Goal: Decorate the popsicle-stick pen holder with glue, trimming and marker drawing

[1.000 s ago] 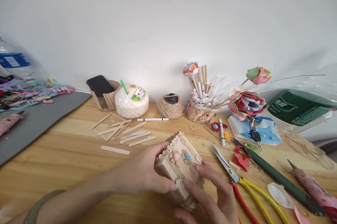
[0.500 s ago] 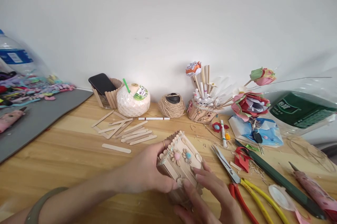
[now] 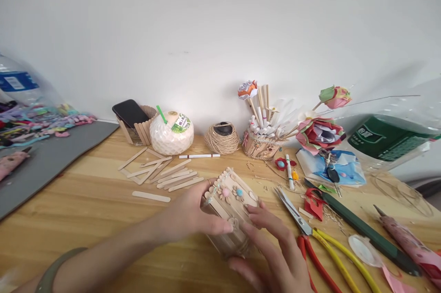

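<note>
Wooden craft-stick box (image 3: 229, 208), clasped by half-curled left hand (image 3: 195, 219), touched on its flowered face by half-open right hand (image 3: 280, 249); right of both, scissors (image 3: 302, 226).

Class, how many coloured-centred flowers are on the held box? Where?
2 on the box: the pink-centred flower near its scalloped edge and the blue-centred flower just right of it. The left hand, right hand or unseen sides may hide more.

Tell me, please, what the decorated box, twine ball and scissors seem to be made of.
Decorated box: pale, apparently unvarnished wood, with rounded craft-stick ends along one edge. Twine ball: matte plant fibre, perhaps jute, from its coarse, stringy look. Scissors: blades gleam like metal; smooth red and yellow handles are probably plastic.
</note>
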`<action>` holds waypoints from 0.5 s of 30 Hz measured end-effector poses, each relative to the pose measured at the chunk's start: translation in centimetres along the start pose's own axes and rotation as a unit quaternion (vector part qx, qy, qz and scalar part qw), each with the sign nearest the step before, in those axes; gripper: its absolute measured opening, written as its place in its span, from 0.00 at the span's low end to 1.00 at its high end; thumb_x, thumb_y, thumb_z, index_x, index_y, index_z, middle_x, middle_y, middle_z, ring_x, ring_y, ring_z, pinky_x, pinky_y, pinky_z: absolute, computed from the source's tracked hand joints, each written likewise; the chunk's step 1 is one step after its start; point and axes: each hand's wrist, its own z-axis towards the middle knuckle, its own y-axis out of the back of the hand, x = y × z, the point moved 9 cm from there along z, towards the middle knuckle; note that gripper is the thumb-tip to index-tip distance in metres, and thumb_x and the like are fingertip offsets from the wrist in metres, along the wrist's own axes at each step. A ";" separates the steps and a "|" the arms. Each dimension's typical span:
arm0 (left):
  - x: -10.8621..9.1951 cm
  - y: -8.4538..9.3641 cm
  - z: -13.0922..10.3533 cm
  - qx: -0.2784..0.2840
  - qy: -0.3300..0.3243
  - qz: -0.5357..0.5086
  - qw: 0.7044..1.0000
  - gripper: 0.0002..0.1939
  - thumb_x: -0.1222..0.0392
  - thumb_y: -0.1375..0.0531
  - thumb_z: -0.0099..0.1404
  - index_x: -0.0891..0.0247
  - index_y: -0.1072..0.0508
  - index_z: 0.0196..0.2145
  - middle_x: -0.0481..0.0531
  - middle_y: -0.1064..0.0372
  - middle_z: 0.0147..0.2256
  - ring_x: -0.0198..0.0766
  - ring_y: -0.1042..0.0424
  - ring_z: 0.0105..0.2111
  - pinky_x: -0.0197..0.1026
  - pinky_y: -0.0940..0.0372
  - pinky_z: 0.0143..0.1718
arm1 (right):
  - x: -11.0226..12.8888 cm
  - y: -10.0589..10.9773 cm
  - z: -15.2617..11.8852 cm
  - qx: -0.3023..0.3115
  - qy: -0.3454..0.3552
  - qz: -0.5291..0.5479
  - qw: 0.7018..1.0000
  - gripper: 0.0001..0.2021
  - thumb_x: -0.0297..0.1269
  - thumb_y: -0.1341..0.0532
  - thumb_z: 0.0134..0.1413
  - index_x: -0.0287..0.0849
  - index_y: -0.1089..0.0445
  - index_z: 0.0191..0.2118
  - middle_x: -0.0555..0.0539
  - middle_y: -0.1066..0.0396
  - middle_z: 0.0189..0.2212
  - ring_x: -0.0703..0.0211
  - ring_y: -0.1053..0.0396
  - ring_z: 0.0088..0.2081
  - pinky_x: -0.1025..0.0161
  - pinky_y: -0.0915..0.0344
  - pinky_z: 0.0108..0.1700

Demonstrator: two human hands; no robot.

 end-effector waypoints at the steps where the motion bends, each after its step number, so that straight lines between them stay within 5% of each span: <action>1: 0.0 0.0 0.0 -0.004 0.000 0.003 1.000 0.29 0.64 0.32 0.46 0.64 0.34 0.47 0.53 0.26 0.41 0.47 0.30 0.45 0.44 0.37 0.44 | 0.1 -0.1 0.0 0.010 0.006 -0.007 1.000 0.12 0.38 0.43 0.59 0.37 0.33 0.46 0.40 0.33 0.41 0.51 0.30 0.47 0.52 0.31 0.52; 6: 0.1 0.3 -0.1 -0.043 0.011 0.042 0.998 0.27 0.63 0.32 0.45 0.65 0.31 0.44 0.53 0.26 0.39 0.47 0.30 0.42 0.43 0.37 0.42 | 0.6 0.3 0.2 0.003 0.019 -0.033 0.999 0.13 0.37 0.39 0.55 0.42 0.30 0.46 0.43 0.32 0.40 0.49 0.29 0.46 0.50 0.31 0.51; 10: 0.0 0.1 -0.2 -0.039 0.015 0.042 0.998 0.25 0.65 0.34 0.45 0.65 0.31 0.44 0.51 0.26 0.38 0.44 0.30 0.40 0.41 0.38 0.40 | 1.0 0.0 0.2 0.043 0.032 -0.043 0.998 0.12 0.33 0.39 0.55 0.41 0.30 0.46 0.43 0.32 0.41 0.49 0.30 0.47 0.52 0.29 0.50; 15: 0.2 0.0 -0.2 -0.023 0.017 0.019 0.999 0.24 0.67 0.37 0.45 0.64 0.31 0.43 0.48 0.27 0.36 0.41 0.30 0.38 0.39 0.38 0.38 | 1.2 0.4 0.7 0.023 0.045 -0.055 0.997 0.10 0.31 0.40 0.55 0.40 0.31 0.44 0.43 0.33 0.40 0.50 0.30 0.46 0.50 0.29 0.49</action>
